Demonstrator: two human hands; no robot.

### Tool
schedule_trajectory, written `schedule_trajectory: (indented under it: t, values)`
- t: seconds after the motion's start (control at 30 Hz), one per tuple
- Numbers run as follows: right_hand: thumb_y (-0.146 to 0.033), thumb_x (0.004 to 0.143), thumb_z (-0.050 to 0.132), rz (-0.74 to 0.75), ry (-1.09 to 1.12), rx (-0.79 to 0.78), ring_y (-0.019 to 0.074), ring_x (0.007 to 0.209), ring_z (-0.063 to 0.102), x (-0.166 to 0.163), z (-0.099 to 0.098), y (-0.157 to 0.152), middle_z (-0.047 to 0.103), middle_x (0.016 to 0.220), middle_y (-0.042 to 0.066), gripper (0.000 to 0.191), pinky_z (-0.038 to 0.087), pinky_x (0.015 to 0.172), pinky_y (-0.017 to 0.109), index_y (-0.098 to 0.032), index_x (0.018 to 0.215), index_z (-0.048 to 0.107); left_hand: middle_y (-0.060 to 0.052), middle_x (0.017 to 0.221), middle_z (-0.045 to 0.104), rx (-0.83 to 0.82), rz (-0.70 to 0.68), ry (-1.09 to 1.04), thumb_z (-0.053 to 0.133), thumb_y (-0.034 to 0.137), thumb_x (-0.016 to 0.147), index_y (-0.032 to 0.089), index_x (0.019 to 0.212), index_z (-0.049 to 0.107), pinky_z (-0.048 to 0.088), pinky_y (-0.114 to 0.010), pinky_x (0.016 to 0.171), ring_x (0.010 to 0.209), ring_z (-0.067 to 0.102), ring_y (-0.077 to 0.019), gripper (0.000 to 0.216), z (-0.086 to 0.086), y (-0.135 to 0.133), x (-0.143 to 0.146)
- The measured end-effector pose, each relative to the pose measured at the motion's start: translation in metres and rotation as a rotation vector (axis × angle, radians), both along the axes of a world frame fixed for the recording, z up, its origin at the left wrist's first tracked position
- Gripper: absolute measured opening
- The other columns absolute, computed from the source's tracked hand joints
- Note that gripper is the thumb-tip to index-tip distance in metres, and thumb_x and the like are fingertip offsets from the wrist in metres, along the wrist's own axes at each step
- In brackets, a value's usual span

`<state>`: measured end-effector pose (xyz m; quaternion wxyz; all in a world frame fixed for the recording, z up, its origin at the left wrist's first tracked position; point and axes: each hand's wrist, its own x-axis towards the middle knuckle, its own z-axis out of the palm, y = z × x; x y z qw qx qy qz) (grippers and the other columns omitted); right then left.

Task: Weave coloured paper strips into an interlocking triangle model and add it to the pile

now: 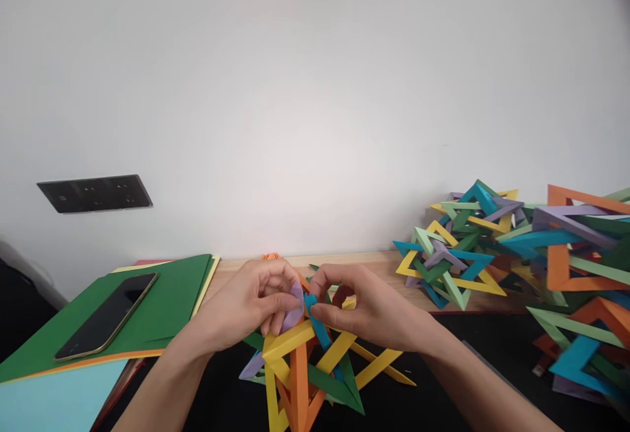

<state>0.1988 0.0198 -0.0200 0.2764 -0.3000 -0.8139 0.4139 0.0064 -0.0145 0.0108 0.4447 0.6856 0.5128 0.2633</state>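
Folded paper strips in yellow, orange, green, blue and purple form an interlocked paper model (298, 379) in front of me, low in the view. My left hand (260, 301) pinches a purple paper strip (294, 310) between thumb and fingers at the top of the model. Close beside it, my right hand (352, 297) grips the upper end of a blue paper strip (321, 332) with thumb and index finger. The purple and blue ends are near each other; whether they are joined I cannot tell. My fingers and the front strips hide part of the model's far side.
Finished-looking paper star models (443, 264) are heaped on the right along the wall. On the left, a phone (108, 314) lies on green paper sheets (177, 301), with a light blue sheet (59, 396) nearer me. A black socket panel (96, 194) is on the wall.
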Motion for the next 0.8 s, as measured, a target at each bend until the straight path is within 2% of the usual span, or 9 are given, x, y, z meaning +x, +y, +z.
schedule_trajectory:
  t: [0.23,0.8]
  values:
    - [-0.020,0.081,0.057,0.045,0.042,0.004,0.0105,0.070,0.054,0.0006,-0.0033,0.0017,0.061,0.078,-0.002,0.002,0.045,0.070,0.024,-0.019,0.080,0.058,0.003,0.059,0.059,-0.005,-0.003,-0.002,0.051,0.022,0.082,0.018,0.081,0.055,0.040,-0.020,0.045,0.048,0.050,-0.0087,0.006,0.0014,-0.0010,0.0006]
    - [-0.019,0.080,0.057,0.058,0.067,-0.013,0.0124,0.074,0.055,0.0001,-0.0019,0.0017,0.059,0.079,0.000,0.003,0.045,0.067,0.024,-0.019,0.083,0.059,0.003,0.061,0.058,-0.046,-0.006,0.010,0.049,0.020,0.083,0.018,0.083,0.053,0.039,-0.020,0.046,0.049,0.049,-0.0084,0.004,0.0013,0.0018,0.0021]
